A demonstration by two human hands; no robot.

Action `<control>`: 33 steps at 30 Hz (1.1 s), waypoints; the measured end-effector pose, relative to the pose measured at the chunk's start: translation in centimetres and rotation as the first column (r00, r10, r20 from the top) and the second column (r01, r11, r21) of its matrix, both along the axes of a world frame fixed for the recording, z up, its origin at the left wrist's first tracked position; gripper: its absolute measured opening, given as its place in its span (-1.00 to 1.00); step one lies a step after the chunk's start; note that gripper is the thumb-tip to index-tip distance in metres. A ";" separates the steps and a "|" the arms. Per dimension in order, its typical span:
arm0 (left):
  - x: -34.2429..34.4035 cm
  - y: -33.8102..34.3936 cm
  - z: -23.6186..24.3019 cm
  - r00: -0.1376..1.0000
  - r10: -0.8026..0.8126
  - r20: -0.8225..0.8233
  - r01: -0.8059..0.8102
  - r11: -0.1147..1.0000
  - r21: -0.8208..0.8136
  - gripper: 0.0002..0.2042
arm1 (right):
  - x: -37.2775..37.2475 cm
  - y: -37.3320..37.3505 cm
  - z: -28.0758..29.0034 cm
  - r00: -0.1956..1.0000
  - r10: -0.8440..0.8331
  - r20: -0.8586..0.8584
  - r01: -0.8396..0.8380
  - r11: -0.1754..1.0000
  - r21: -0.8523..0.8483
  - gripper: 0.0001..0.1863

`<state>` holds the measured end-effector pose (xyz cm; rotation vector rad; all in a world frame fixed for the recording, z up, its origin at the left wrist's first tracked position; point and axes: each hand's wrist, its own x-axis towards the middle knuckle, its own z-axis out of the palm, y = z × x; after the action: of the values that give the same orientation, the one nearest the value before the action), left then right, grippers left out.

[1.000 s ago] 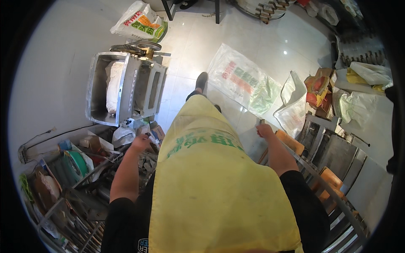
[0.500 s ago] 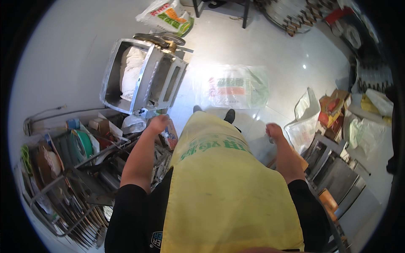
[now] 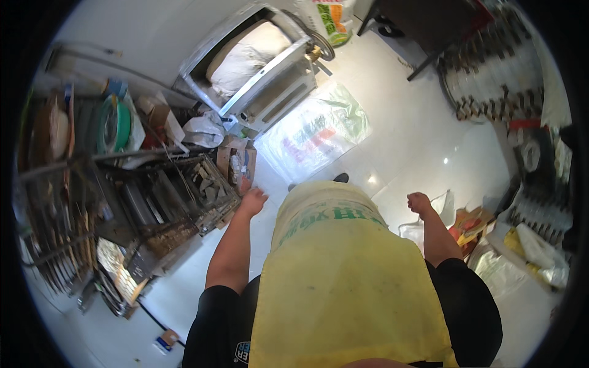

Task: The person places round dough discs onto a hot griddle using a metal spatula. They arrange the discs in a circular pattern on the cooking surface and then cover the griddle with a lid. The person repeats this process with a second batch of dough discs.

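1. Left hand: empty, fingers loosely curled, just beside the metal rack corner.
2. Right hand: closed in a fist, holding nothing visible, above a white bag on the floor.
3. Cardboard box: on the floor, near the left hand.

A flat clear plastic bag with green and red print is seen on the floor at twelve o'clock, a white, green and orange sack above it, a small brown carton at eleven.
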<state>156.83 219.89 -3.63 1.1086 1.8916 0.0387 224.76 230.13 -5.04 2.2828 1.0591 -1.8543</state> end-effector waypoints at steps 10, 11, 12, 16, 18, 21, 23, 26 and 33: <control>-3.0 -22.4 -4.4 0.856 0.514 -0.047 -0.515 0.844 -0.154 -0.61 | -14.7 11.3 5.8 0.920 0.391 0.010 -0.389 0.913 0.121 -0.66; -2.2 -25.3 -5.0 0.828 0.560 -0.037 -0.560 0.818 -0.129 -0.61 | -16.5 11.5 5.5 0.867 0.498 0.020 -0.498 0.864 0.071 -0.64; -1.0 -28.2 -6.0 0.792 0.609 -0.032 -0.609 0.786 -0.105 -0.61 | -18.3 11.7 4.6 0.790 0.613 0.008 -0.613 0.788 0.052 -0.62; 4.3 -29.8 -6.6 0.675 0.737 -0.032 -0.735 0.668 -0.118 -0.61 | -23.7 14.8 4.2 0.533 0.846 0.014 -0.842 0.528 0.108 -0.57; 7.5 -30.5 -6.3 0.618 0.786 0.003 -0.782 0.615 -0.100 -0.64 | -25.8 17.5 4.1 0.490 0.872 0.017 -0.866 0.484 0.122 -0.56; 12.8 -30.7 -4.3 0.549 0.831 0.087 -0.828 0.555 -0.078 -0.72 | -26.9 22.6 1.0 0.304 0.952 0.034 -0.928 0.288 0.238 -0.56; 17.5 -29.5 -2.7 0.348 0.934 0.079 -0.931 0.354 -0.086 -0.72 | -26.0 27.6 -4.2 -0.077 0.983 0.168 -0.965 -0.116 0.236 -0.59; 23.1 -27.5 -0.7 0.269 0.949 0.162 -0.944 0.293 -0.153 -0.68 | -26.0 33.2 -8.7 -0.564 0.750 0.346 -0.798 -0.603 0.004 -0.61; 30.5 -34.3 -1.8 0.889 0.376 -0.263 -0.283 0.901 0.330 -0.69 | -29.1 35.0 -9.4 -0.197 0.904 0.379 -0.975 -0.220 0.018 -0.57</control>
<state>187.33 185.60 -5.48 1.0047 2.4169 0.3537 195.62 265.10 -14.44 0.6577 2.1895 -0.5673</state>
